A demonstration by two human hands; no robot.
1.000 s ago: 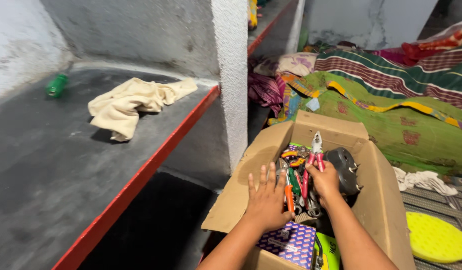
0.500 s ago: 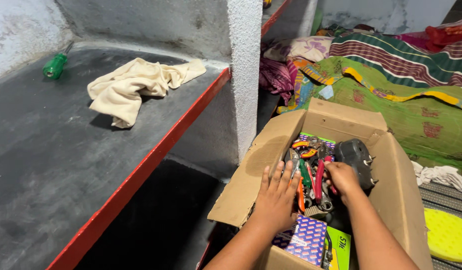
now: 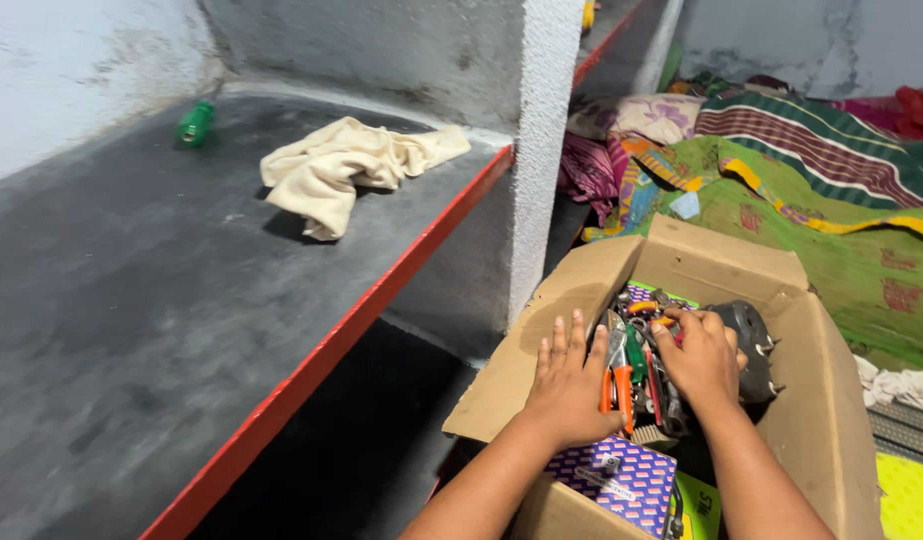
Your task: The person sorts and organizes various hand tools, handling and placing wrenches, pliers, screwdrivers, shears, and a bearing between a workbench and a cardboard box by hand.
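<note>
One cardboard box is seen, into which two hands are reached: one left hand and one right hand. Between the hands, a jumble of hand tools is found; at least three coloured handles can be counted, the rest being too tangled to number. One dark grey round part is seen just right of the right hand. One purple patterned packet lies below the left hand. Far left of the hands, one cream cloth and one green-handled screwdriver are counted.

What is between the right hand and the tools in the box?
Nothing visible. The right hand is already down on the pile of hand tools inside the cardboard box. The left hand lies flat at the pile's left edge.
</note>
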